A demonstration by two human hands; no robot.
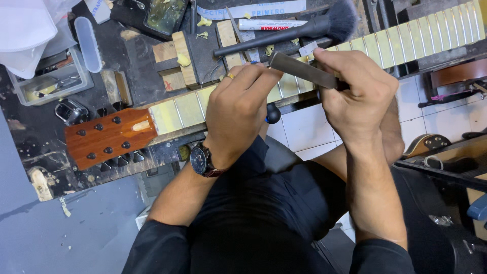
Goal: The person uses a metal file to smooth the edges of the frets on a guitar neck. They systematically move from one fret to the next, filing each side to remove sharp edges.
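Both hands pinch a flat metal file (304,70), left hand (238,109) at its tip, right hand (355,96) at its handle, across the masked guitar fretboard (187,106) on the worktop (40,147); fret dressing looks midway, many frets remaining.

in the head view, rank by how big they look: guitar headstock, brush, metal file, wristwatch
1. guitar headstock, largest.
2. brush, long handle and bushy head.
3. metal file, partly hidden in the right hand and under the left hand, so its rank against the brush is unsure.
4. wristwatch, smallest.
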